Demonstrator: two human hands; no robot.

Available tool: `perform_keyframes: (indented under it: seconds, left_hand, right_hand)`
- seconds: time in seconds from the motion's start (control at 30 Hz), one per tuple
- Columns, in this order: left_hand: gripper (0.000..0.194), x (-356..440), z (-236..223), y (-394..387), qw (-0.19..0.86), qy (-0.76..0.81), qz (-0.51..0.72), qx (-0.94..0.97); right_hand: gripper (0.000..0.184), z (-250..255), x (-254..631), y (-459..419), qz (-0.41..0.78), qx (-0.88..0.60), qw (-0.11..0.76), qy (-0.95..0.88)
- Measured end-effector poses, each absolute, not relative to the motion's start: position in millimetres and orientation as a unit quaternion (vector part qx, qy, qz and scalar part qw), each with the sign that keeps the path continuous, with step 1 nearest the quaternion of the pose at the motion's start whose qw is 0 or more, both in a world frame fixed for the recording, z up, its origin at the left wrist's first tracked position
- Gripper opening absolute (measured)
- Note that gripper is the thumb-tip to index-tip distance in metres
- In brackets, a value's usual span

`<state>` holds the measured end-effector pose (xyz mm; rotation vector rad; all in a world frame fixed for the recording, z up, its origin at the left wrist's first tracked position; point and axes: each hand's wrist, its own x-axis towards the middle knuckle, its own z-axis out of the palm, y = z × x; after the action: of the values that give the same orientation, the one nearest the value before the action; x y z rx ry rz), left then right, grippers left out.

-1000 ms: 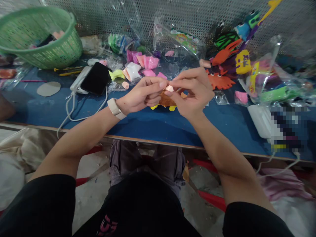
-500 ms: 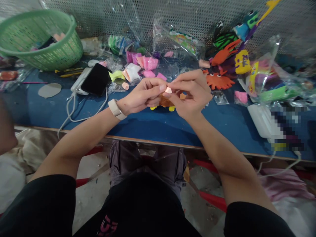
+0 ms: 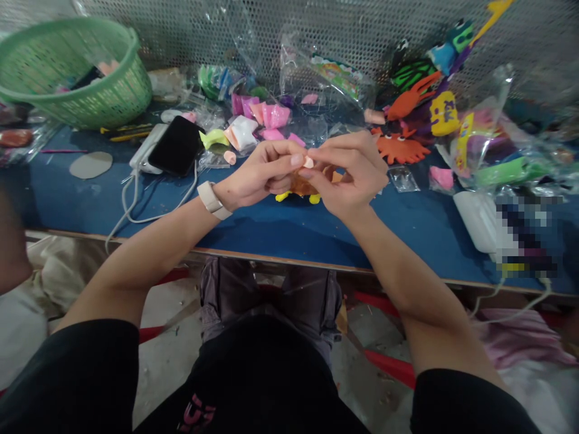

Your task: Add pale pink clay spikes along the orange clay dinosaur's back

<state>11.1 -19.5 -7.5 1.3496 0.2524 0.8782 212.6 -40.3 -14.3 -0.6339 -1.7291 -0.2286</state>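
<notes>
A small pale-peach lump of modelling clay (image 3: 308, 163) is pinched between the fingertips of both hands above the table. My left hand (image 3: 266, 172), with a light watch band at the wrist, closes on it with thumb and index finger. From the other side my right hand (image 3: 355, 169) grips it between thumb and fingertips. Below and behind the hands sits an orange-brown clay figure (image 3: 302, 185) with yellow feet, partly hidden. An orange clay crab (image 3: 400, 147) with eyes lies just right of my right hand.
On the blue table (image 3: 253, 232), a green basket (image 3: 113, 99) stands at back left. A black phone (image 3: 177, 146) lies by a cable. Clay packets (image 3: 244, 132) spread along the back, with a bagged heap (image 3: 497, 150) and a white device (image 3: 474, 220) at right. Another person's arm (image 3: 11, 241) shows at far left.
The fingers have shifted slightly around the peach clay, and its visible shape looks a little different. The arm at far left has moved slightly. Everything else stays in place.
</notes>
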Motion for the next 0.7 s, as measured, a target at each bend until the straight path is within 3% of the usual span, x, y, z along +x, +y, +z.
perform_keyframes:
  seconds: [0.6, 0.7]
  left_hand:
    - [0.047, 11.8, -5.8, -20.9, 0.671, 0.114, 0.396, 0.617]
    - [0.045, 11.6, -7.6, -19.8, 0.658, 0.12, 0.408, 0.621]
  right_hand:
    - [0.02, -16.3, 218.3, -37.5, -0.028, -0.276, 0.561, -0.78]
    - [0.029, -12.5, 216.9, -40.8, -0.039, -0.234, 0.584, -0.776]
